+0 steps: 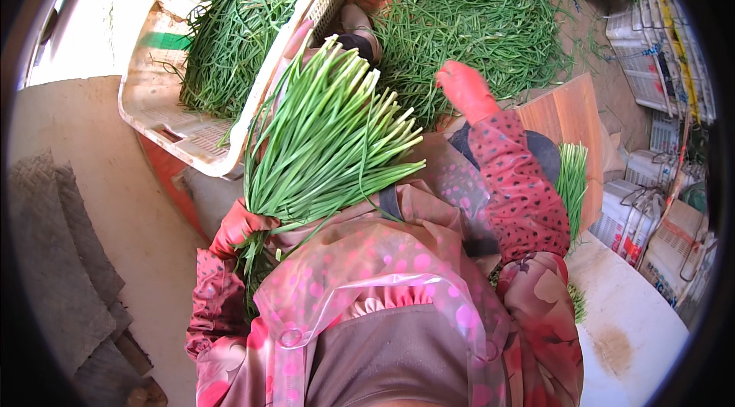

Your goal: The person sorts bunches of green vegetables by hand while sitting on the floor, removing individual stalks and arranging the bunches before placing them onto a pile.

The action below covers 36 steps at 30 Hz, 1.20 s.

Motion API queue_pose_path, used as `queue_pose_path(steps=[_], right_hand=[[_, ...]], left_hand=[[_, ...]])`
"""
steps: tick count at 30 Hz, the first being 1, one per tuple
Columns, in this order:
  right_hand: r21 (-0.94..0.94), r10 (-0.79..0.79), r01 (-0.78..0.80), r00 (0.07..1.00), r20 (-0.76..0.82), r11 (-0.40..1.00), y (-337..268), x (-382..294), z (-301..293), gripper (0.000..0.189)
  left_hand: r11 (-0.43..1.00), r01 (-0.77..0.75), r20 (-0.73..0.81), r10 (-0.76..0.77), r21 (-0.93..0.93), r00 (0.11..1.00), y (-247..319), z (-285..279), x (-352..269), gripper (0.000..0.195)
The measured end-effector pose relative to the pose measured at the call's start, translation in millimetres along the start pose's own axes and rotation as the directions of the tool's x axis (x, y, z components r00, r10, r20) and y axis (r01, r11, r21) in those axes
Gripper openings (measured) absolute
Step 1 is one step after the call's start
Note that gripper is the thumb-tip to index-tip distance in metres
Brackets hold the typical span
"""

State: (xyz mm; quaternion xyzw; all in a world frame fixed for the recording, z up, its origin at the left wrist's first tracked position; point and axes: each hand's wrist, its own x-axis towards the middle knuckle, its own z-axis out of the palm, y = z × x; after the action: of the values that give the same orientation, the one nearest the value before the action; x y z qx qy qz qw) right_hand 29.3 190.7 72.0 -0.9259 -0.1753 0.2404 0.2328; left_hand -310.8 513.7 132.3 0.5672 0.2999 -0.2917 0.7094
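My left hand (242, 229), in a red rubber glove, grips a thick bunch of garlic chives (327, 131) around its leafy lower end. The pale cut ends fan out up and to the right, over my lap and the clear pink-dotted apron (396, 252). My right hand (468, 90), gloved alike, hangs above the near right side of a big heap of loose chive leaves (465, 11). Its fingers are curled; whether anything thin is between them cannot be made out.
A white plastic crate (227, 163) stands tilted at the left, partly filled with chives (247, 33). Right of my arm, a neat chive bundle (571, 189) rests by a wood-grain board (565, 120). Stacked crates (654, 56) line the far right. Woven matting (57, 257) lies at left.
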Motion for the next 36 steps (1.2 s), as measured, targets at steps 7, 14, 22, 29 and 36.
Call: queue_pose_path(steps=[7,14,22,29,36], right_hand=[[0.288,-0.293,0.271,0.956,0.034,0.919,-105,-17,-3,0.026],[0.652,-0.333,0.228,0.942,0.04,0.723,-107,20,-2,0.049],[0.468,0.193,-0.132,0.977,-0.085,0.874,-15,55,45,0.017],[0.29,0.075,-0.221,0.894,0.443,0.931,19,-51,-36,0.027],[0.394,-0.151,-0.207,0.691,0.707,0.895,12,-119,53,0.031]], left_hand=[[0.999,0.034,-0.035,-0.034,0.01,0.999,3,6,-2,0.016],[0.997,0.083,-0.004,-0.083,-0.003,0.997,8,8,2,0.019],[0.999,0.044,0.021,-0.044,-0.01,0.999,0,3,3,0.021],[0.937,0.01,0.088,-0.043,0.349,0.995,107,14,12,0.022],[0.411,-0.045,0.019,0.067,0.911,0.998,242,95,41,0.022]])
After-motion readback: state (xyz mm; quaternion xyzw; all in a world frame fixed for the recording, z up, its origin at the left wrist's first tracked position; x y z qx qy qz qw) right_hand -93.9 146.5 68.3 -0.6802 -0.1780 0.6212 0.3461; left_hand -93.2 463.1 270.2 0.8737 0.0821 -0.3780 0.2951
